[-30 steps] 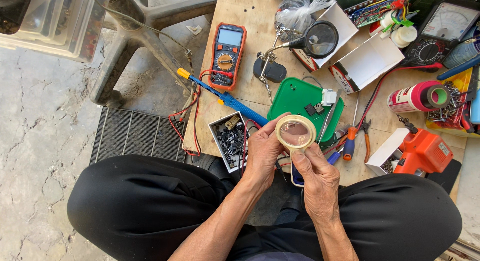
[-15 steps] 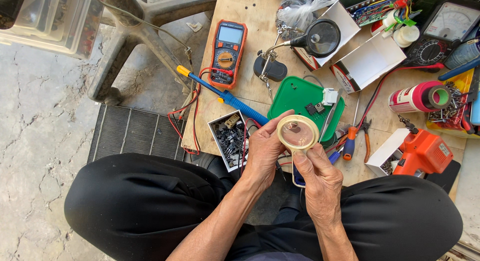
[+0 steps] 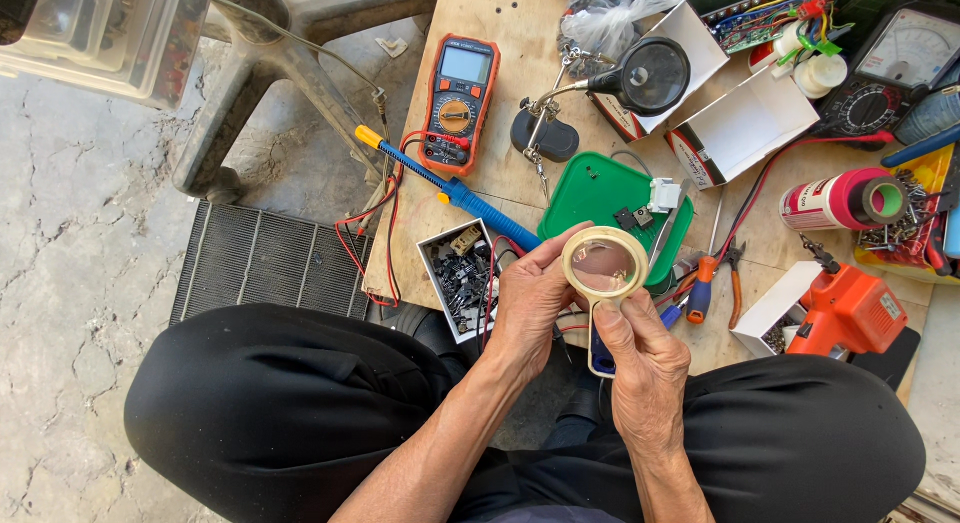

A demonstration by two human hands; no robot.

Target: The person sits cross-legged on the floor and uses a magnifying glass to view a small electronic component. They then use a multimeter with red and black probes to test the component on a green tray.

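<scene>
Cream-coloured tape roll [image 3: 604, 265] sits gripped between both hands above the person's lap at the near edge of the wooden table [image 3: 500, 178], left hand [image 3: 530, 303] pinching its left rim, right hand [image 3: 645, 358] closed on its lower edge, green tray [image 3: 590, 193] just behind, blue soldering iron [image 3: 450, 188] and orange multimeter [image 3: 458, 103] farther left.

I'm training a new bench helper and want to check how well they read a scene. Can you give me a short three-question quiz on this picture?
1. True or false: both hands hold the roll of tape.
2. What does the blue-handled soldering iron lie next to? A) orange multimeter B) orange tool C) red spool
3. What colour is the tray just beyond the tape?

Key: 1. True: left hand and right hand both grip it. 2. A. 3. Green.
</scene>
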